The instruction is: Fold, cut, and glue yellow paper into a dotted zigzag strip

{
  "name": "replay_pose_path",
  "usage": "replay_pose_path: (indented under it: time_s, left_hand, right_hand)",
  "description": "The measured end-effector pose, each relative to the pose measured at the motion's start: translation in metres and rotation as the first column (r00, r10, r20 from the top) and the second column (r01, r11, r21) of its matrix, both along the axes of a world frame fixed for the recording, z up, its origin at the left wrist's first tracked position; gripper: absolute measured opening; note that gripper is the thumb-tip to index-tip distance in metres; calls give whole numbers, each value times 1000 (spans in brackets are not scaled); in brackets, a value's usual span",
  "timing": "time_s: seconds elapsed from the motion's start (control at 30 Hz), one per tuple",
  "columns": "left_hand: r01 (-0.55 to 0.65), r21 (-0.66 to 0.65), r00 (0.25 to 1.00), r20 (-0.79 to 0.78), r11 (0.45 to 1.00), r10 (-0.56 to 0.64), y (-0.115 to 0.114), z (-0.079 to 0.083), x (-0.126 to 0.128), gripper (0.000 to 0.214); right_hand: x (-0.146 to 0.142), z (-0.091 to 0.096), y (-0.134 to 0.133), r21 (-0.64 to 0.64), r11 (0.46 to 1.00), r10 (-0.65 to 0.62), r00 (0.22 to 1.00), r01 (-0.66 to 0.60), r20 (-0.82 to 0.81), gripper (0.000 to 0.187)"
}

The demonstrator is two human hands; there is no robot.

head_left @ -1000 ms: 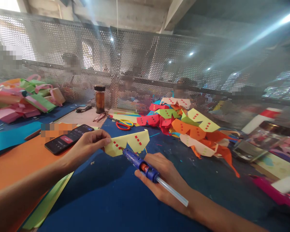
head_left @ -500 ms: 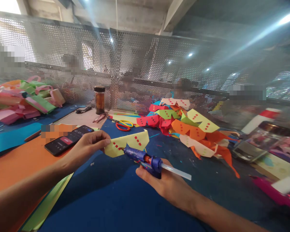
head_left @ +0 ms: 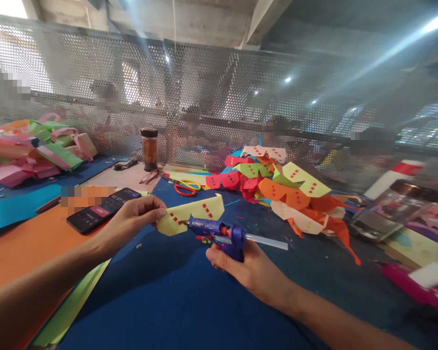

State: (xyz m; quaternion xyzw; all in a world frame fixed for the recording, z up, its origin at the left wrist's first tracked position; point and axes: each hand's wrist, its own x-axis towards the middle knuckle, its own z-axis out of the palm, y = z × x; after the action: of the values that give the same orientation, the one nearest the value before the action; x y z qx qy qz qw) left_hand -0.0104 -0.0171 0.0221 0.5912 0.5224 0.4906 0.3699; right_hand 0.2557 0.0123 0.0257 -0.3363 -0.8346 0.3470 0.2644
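Note:
Between thumb and fingers, my left hand (head_left: 142, 216) pinches the left end of a pale yellow paper mask (head_left: 200, 213) with rows of small red squares. My right hand (head_left: 241, 267) is wrapped around a blue glue gun (head_left: 215, 231), with a clear glue stick (head_left: 268, 241) jutting out of its back. The gun's nozzle points left and sits at the mask's lower edge, by the left row of squares; whether it touches the paper I cannot tell. Small red squares (head_left: 205, 238) show below the gun's barrel, partly covered by it.
To the right lies a heap of colored paper masks (head_left: 284, 194). Scissors (head_left: 186, 187) with red and yellow handles lie behind the held mask. A phone (head_left: 104, 209) rests on orange paper (head_left: 18, 262) at left. Farther back stand a brown-filled jar (head_left: 149, 150) and a paper pile (head_left: 40, 150).
The glue gun has tilted, its back end and glue stick rising so it lies more level. My left hand and the mask have hardly moved.

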Motion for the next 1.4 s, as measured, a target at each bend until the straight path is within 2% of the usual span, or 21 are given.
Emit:
replay_pose_path:
  time_s: [0.33, 0.57, 1.4]
  left_hand:
    - [-6, 8, 1000, 8, 1000, 5, 1, 3, 2, 23]
    - [-9, -16, 999, 33, 1000, 9, -1, 5, 4, 22]
    - [7, 12, 1000, 29, 1000, -7, 1, 2, 2, 21]
  right_hand:
    - [-2, -2, -1, -70, 998, -10, 999, 7, -34, 17]
    - [-1, 4, -2, -212, 977, -31, 1000, 31, 0, 24]
    - [-2, 3, -2, -218, 976, -29, 999, 23, -24, 26]
